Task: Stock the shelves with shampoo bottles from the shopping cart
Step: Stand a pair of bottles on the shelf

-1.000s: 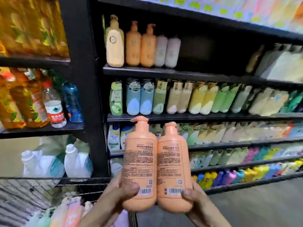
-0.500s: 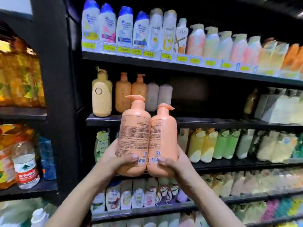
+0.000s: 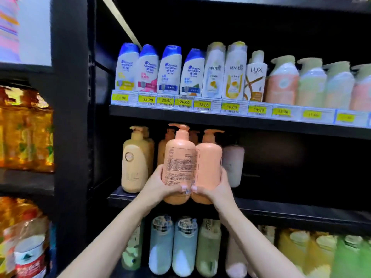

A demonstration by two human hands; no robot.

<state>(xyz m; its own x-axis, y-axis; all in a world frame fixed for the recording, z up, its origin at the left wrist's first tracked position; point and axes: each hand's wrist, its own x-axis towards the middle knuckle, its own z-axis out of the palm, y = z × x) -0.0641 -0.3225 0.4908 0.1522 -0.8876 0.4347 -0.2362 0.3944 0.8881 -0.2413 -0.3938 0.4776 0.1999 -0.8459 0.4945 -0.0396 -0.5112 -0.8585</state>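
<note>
Two peach pump bottles are held upright side by side in front of the middle shelf (image 3: 301, 212). My left hand (image 3: 160, 185) grips the left peach bottle (image 3: 179, 163) near its base, its printed back label facing me. My right hand (image 3: 215, 189) grips the right peach bottle (image 3: 209, 165) the same way. Their bases hang just over the shelf's front edge. Behind them stand matching orange pump bottles (image 3: 163, 151), a cream pump bottle (image 3: 135, 159) to the left and a pale pink bottle (image 3: 233, 165) to the right. The shopping cart is out of view.
The middle shelf is dark and bare to the right of the pale pink bottle. The shelf above carries white blue-capped bottles (image 3: 148, 69) and price tags (image 3: 202, 105). Below stand blue and green bottles (image 3: 184, 245). A black upright (image 3: 70, 137) separates cooking-oil bottles (image 3: 26, 129) at left.
Both hands have raised the two peach bottles up and forward, from low near the cart to the front edge of the middle shelf. The view has tilted upward along the shelves.
</note>
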